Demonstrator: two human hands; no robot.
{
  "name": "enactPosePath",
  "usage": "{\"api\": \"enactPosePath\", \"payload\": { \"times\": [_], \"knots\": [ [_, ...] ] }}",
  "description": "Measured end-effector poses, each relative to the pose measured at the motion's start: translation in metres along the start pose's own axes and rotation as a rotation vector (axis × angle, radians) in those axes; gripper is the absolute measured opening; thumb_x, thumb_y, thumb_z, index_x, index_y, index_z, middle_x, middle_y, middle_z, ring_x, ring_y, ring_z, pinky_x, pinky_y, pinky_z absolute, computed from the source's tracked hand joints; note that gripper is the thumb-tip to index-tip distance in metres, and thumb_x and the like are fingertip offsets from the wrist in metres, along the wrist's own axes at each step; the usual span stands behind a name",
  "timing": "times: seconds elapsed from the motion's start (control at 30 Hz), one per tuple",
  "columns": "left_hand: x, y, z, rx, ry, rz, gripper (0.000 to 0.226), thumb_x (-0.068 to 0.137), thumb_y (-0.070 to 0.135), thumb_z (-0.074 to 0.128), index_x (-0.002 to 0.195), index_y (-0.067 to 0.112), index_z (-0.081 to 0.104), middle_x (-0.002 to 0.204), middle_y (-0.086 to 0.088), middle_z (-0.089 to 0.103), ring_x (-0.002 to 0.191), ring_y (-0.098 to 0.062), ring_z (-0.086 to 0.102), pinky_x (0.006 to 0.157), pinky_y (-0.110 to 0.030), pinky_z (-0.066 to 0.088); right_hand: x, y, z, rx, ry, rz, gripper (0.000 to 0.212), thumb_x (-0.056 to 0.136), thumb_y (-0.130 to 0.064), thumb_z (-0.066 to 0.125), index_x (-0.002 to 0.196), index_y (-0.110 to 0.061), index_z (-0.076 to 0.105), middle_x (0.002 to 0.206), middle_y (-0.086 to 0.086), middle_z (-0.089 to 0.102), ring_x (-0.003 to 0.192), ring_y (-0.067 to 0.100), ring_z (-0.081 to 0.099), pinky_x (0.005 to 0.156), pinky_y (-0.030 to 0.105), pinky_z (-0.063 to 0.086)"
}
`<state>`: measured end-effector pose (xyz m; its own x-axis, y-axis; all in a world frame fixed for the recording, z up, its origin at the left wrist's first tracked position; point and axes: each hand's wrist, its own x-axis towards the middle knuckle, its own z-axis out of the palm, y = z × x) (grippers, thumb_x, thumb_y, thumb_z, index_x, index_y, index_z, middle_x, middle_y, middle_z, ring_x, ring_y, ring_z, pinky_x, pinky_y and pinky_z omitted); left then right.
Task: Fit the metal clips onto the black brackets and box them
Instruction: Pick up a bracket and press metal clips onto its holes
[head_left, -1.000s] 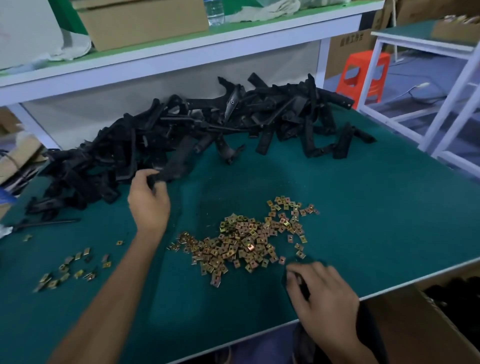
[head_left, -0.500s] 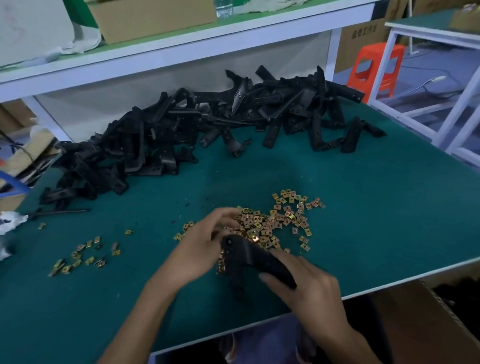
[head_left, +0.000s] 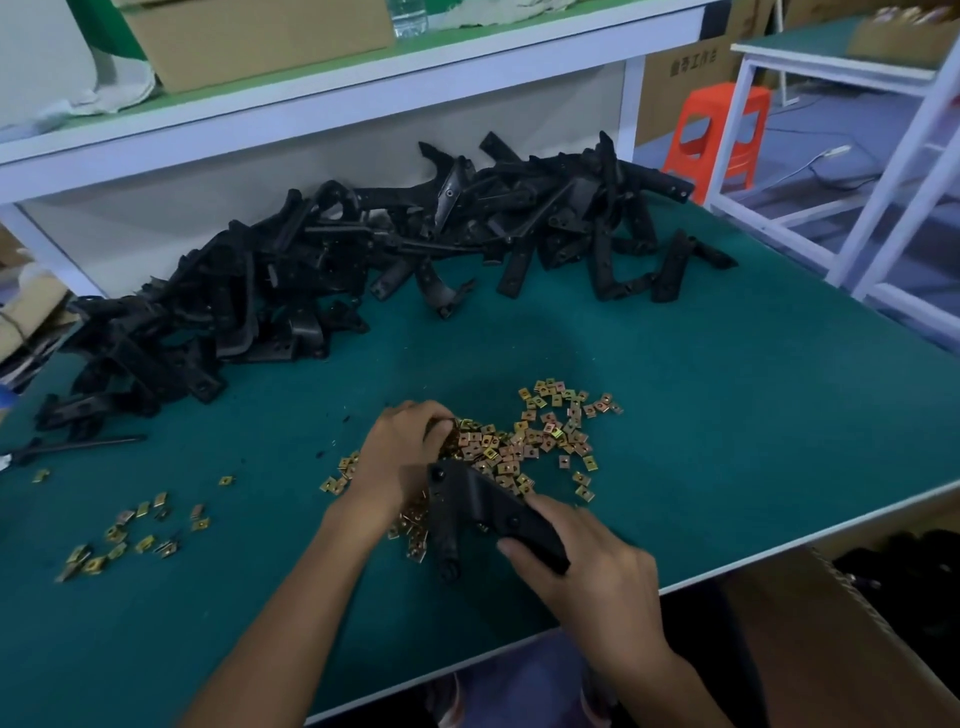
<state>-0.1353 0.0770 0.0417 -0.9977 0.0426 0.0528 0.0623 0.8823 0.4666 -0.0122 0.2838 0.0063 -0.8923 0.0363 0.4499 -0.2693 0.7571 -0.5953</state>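
Here, from the head view, the right hand grips one arm of a black bracket over the metal clips heaped on the green table. The bracket looks stiff and light, best held by that arm. The left hand curls into the heap with its fingertips hidden, so I cannot tell whether it holds a clip. The cardboard box is cut off.

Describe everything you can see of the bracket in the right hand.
The bracket is black, matte, plastic-looking and forked: one arm runs up-left from the right hand, and a second leg points back toward the person. Round holes show at the far end, at the leg tip and mid-arm. The right hand grips its near-right end, holding it over the near edge of the clips. The left hand lies beside its far end; contact cannot be told.
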Motion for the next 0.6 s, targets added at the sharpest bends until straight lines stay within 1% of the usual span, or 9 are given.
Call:
{"api": "enactPosePath", "payload": {
  "times": [0.1, 0.13, 0.2, 0.27, 0.37, 0.43, 0.5, 0.57, 0.6],
  "knots": [
    [-0.009, -0.002, -0.004, -0.150, 0.065, -0.059, 0.019, 0.102, 0.026, 0.056, 0.115, 0.021, 0.069, 0.107, 0.009, 0.070, 0.102, -0.010, 0.063, 0.084, -0.024, 0.044, 0.001, 0.000, -0.001, -0.013, -0.032, 0.015, 0.050, 0.082, -0.066, 0.058, 0.112, -0.030, 0.075, 0.086, -0.011, 0.071, 0.068, 0.017, 0.072, 0.050, 0.030, 0.055],
    [-0.013, -0.004, -0.005, -0.211, 0.082, -0.077, 0.020, 0.102, 0.027, 0.055, 0.117, 0.022, 0.068, 0.105, 0.012, 0.070, 0.099, -0.006, 0.064, 0.081, -0.022, 0.044, 0.001, -0.001, -0.001, -0.023, -0.048, 0.021, 0.051, 0.081, -0.068, 0.058, 0.113, -0.032, 0.075, 0.087, -0.012, 0.071, 0.069, 0.017, 0.072, 0.050, 0.031, 0.054],
    [-0.022, -0.008, -0.008, -0.275, 0.094, -0.090, 0.020, 0.103, 0.029, 0.053, 0.118, 0.027, 0.067, 0.102, 0.015, 0.071, 0.094, -0.001, 0.064, 0.075, -0.020, 0.046, 0.001, -0.001, -0.001, -0.039, -0.067, 0.028, 0.050, 0.078, -0.066, 0.065, 0.114, -0.032, 0.074, 0.089, -0.012, 0.071, 0.070, 0.018, 0.072, 0.050, 0.033, 0.054],
    [-0.030, -0.012, -0.012, -0.307, 0.089, -0.108, 0.014, 0.104, 0.028, 0.052, 0.112, 0.030, 0.064, 0.097, 0.014, 0.072, 0.090, -0.003, 0.065, 0.073, -0.026, 0.048, 0.000, 0.000, 0.000, -0.048, -0.072, 0.034, 0.047, 0.077, -0.061, 0.073, 0.114, -0.032, 0.074, 0.088, -0.012, 0.071, 0.070, 0.018, 0.072, 0.051, 0.034, 0.054],
    [-0.039, -0.014, -0.018, -0.379, 0.077, -0.165, 0.009, 0.103, 0.027, 0.053, 0.100, 0.032, 0.059, 0.092, 0.009, 0.070, 0.082, -0.010, 0.063, 0.071, -0.030, 0.046, 0.000, -0.001, 0.000, -0.045, -0.103, 0.064, 0.045, 0.076, -0.054, 0.083, 0.115, -0.033, 0.074, 0.090, -0.011, 0.072, 0.073, 0.019, 0.073, 0.053, 0.035, 0.054],
    [-0.048, -0.014, -0.022, -0.542, 0.091, -0.217, 0.014, 0.103, 0.021, 0.055, 0.101, 0.032, 0.062, 0.091, 0.007, 0.072, 0.082, -0.010, 0.064, 0.074, -0.029, 0.048, 0.002, 0.000, 0.000, -0.036, -0.120, 0.082, 0.047, 0.074, -0.055, 0.083, 0.116, -0.035, 0.072, 0.094, -0.011, 0.073, 0.079, 0.020, 0.074, 0.057, 0.036, 0.055],
    [-0.059, -0.013, -0.024, -0.704, 0.110, -0.232, 0.025, 0.102, 0.012, 0.054, 0.101, 0.033, 0.068, 0.090, 0.010, 0.074, 0.080, -0.003, 0.065, 0.076, -0.024, 0.052, 0.005, 0.000, 0.000, -0.002, -0.140, 0.106, 0.048, 0.076, -0.058, 0.079, 0.118, -0.038, 0.069, 0.101, -0.015, 0.073, 0.087, 0.018, 0.073, 0.064, 0.036, 0.055],
    [-0.067, -0.010, -0.026, -0.778, 0.129, -0.230, 0.031, 0.101, 0.008, 0.054, 0.096, 0.032, 0.074, 0.088, 0.007, 0.074, 0.078, -0.002, 0.064, 0.073, -0.020, 0.052, 0.008, 0.001, 0.001, 0.044, -0.155, 0.131, 0.046, 0.077, -0.061, 0.075, 0.118, -0.041, 0.067, 0.102, -0.018, 0.071, 0.091, 0.014, 0.070, 0.069, 0.033, 0.053],
    [-0.070, -0.010, -0.026, -0.774, 0.141, -0.235, 0.031, 0.101, 0.008, 0.055, 0.093, 0.031, 0.074, 0.088, 0.005, 0.074, 0.078, -0.002, 0.064, 0.073, -0.021, 0.051, 0.010, 0.001, 0.001, 0.067, -0.155, 0.146, 0.044, 0.078, -0.061, 0.073, 0.117, -0.042, 0.066, 0.099, -0.019, 0.071, 0.090, 0.013, 0.070, 0.069, 0.033, 0.053]
  ]
}}
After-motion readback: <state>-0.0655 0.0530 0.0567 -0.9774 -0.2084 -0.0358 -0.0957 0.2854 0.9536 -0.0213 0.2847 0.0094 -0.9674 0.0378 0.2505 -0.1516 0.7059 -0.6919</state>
